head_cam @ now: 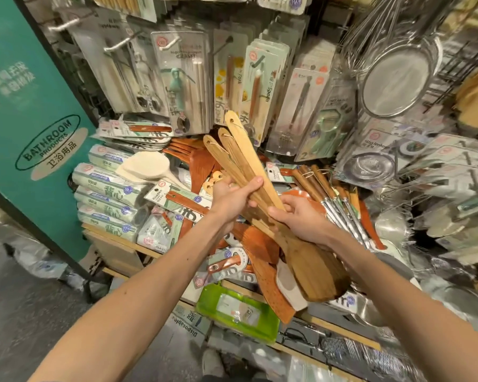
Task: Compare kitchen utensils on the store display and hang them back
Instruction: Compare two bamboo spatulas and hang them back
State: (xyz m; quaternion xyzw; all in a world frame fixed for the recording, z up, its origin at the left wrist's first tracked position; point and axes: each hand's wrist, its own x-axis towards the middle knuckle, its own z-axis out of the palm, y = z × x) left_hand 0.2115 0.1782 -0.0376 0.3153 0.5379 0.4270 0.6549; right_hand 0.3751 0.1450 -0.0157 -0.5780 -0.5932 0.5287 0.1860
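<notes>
Two hands share one bundle of wooden spatulas (242, 153) above the heaped shelf (113, 237). Left hand (232, 197) curls around the handles mid-length; right hand (301, 219) clasps them just nearer (blades project near-right, holed handle ends point far).

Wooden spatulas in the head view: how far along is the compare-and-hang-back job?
Done: several wooden spatulas are off the display. In hand: the left hand and right hand both grip the bundle, handles fanned upward, so comparing looks underway. Left: none is hung back yet; their handle holes sit on no hook.
</notes>
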